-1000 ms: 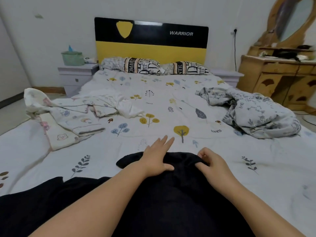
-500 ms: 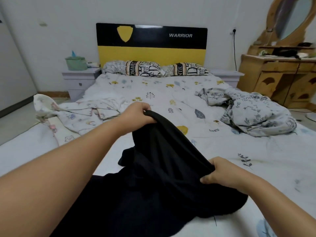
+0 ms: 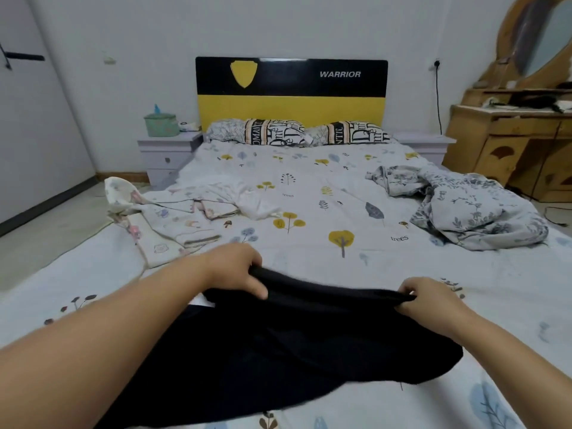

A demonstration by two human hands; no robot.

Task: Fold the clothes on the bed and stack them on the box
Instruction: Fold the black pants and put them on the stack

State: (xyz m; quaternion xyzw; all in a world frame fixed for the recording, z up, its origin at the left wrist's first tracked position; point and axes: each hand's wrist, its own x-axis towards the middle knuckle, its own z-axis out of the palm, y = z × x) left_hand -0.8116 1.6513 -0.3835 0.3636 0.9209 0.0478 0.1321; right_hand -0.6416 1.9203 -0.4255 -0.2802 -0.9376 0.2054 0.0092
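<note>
A black garment point(image 3: 278, 345) lies across the near end of the bed point(image 3: 309, 187). My left hand point(image 3: 238, 270) grips its far edge on the left. My right hand point(image 3: 433, 300) pinches the same edge on the right, so the edge is stretched taut between them, just above the sheet. A pale patterned garment point(image 3: 173, 221) lies crumpled at the bed's left side. A grey floral garment point(image 3: 464, 212) is heaped at the right. No box is in view.
Two pillows point(image 3: 297, 133) rest against the black and yellow headboard point(image 3: 291, 94). A nightstand point(image 3: 167, 153) with a green container stands at the left. A wooden dresser with mirror point(image 3: 526, 144) stands at the right. Floor shows at the left.
Both hands took hold of the black garment and raised it, the left hand high. Now the left hand has come down and the edge is pulled out level between both hands.
</note>
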